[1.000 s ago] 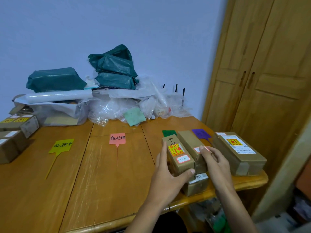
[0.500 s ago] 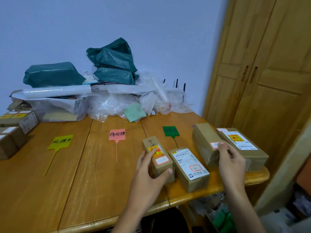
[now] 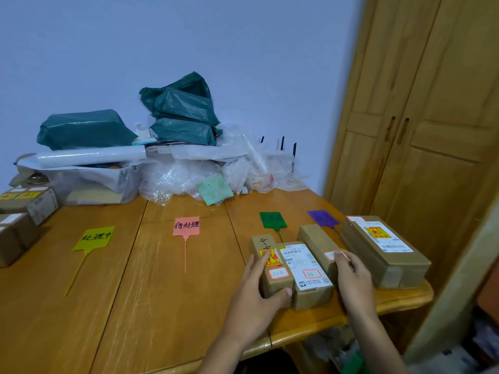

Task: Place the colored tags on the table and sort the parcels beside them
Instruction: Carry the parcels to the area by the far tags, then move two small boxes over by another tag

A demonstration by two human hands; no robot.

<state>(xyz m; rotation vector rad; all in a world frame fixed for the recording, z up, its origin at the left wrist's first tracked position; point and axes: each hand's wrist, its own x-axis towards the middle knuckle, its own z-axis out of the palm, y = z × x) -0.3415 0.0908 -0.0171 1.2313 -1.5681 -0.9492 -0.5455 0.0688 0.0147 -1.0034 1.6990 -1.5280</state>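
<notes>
Four tags lie flat on the wooden table (image 3: 167, 306): a yellow tag (image 3: 94, 238), a pink tag (image 3: 186, 226), a green tag (image 3: 272, 220) and a purple tag (image 3: 322, 218). Below the green tag stand three brown parcels side by side. My left hand (image 3: 259, 290) grips the narrow parcel with a red-yellow sticker (image 3: 266, 244). Touching it on the right is a white-labelled parcel (image 3: 305, 265). My right hand (image 3: 351, 276) holds the near end of a plain brown parcel (image 3: 316, 241). A larger labelled parcel (image 3: 383, 247) sits at the right edge, beside the purple tag.
More brown boxes (image 3: 24, 206) are stacked at the table's left edge. Green bags (image 3: 183, 114), bubble wrap (image 3: 175, 182) and a white bin (image 3: 91, 184) crowd the back by the wall. A wooden wardrobe (image 3: 421, 130) stands close on the right.
Both hands have pushed their parcels inward, so the three boxes now sit pressed together under the green tag. The purple tag has come into sight behind them.
</notes>
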